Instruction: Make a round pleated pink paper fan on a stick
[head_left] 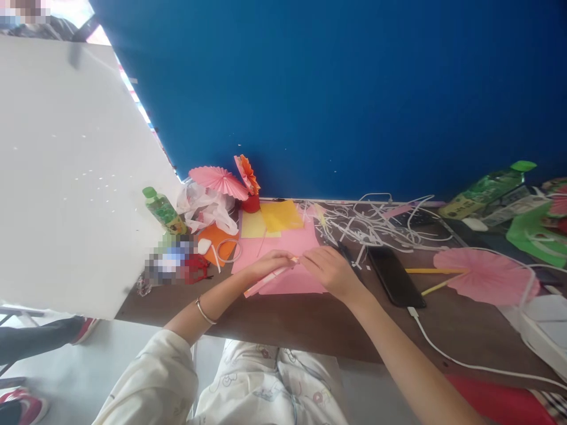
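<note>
I see the left hand and right hand pinching a pink strip, brown tabletop stretching nearer to its front edge.

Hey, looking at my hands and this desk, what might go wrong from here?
The narrow pink paper strip in your left hand, with your right hand close by its end, might crease or slip if handled unevenly. Your right forearm could snag the thin white cable plugged into the rectangular black phone.
</note>
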The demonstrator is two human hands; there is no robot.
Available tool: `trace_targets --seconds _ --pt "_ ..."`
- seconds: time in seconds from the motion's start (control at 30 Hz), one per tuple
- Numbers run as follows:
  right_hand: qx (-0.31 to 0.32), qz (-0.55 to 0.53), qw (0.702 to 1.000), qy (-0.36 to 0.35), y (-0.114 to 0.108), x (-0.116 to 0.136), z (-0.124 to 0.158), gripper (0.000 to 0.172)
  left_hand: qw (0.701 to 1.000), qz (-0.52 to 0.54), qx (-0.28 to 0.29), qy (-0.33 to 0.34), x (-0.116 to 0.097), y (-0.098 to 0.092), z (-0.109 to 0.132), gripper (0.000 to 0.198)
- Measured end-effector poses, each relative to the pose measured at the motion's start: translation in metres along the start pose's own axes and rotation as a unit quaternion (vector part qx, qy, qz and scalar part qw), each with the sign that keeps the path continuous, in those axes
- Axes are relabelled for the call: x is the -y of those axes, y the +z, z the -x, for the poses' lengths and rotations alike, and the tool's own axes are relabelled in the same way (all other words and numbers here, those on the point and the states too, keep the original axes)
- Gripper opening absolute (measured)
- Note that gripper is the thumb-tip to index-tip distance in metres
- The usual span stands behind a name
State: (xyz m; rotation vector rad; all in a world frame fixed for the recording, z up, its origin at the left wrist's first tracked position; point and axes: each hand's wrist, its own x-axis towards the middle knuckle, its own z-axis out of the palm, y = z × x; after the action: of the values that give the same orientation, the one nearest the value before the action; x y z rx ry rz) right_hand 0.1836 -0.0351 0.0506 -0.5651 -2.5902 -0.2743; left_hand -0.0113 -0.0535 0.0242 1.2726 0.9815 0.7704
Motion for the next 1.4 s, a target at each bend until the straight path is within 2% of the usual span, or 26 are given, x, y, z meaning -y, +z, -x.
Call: trace_targets --seconds 0.17,0.3,0.5,0.63,0.8,1.03,1.4 --pt "0.008 0.023 0.999 -0.042 0.002 -0.003 0.002 0.025 0.999 -0.009 0.029 -0.019 -0.006 -0.004 0.004 0.017" --pt "0.016 0.057 0.996 -0.062 0.009 -0.006 0.006 0.026 0.999 -0.011 0.014 -0.036 -0.013 -0.005 0.009 0.014" --pt "-0.035 0.081 0.991 -0.103 0.017 -0.008 0.011 0.020 0.999 -0.020 0.030 -0.040 -0.020 -0.004 0.012 0.012" --pt "-0.042 0.097 0.989 -0.102 0.014 -0.007 0.012 0.019 0.998 0.010 0.032 -0.044 -0.015 -0.006 0.009 0.011" --pt "-0.081 0.108 0.985 -0.111 0.005 -0.003 0.009 0.014 0.997 0.024 0.058 -0.042 -0.007 -0.008 0.004 0.012" --pt "-0.107 0.115 0.981 -0.118 0.000 -0.001 0.008 0.011 0.997 0.014 0.072 -0.026 -0.011 -0.005 0.003 0.010" --pt "-0.098 0.111 0.982 -0.121 0.000 0.002 0.012 0.013 0.995 -0.003 0.095 0.006 -0.008 -0.003 0.001 0.011"
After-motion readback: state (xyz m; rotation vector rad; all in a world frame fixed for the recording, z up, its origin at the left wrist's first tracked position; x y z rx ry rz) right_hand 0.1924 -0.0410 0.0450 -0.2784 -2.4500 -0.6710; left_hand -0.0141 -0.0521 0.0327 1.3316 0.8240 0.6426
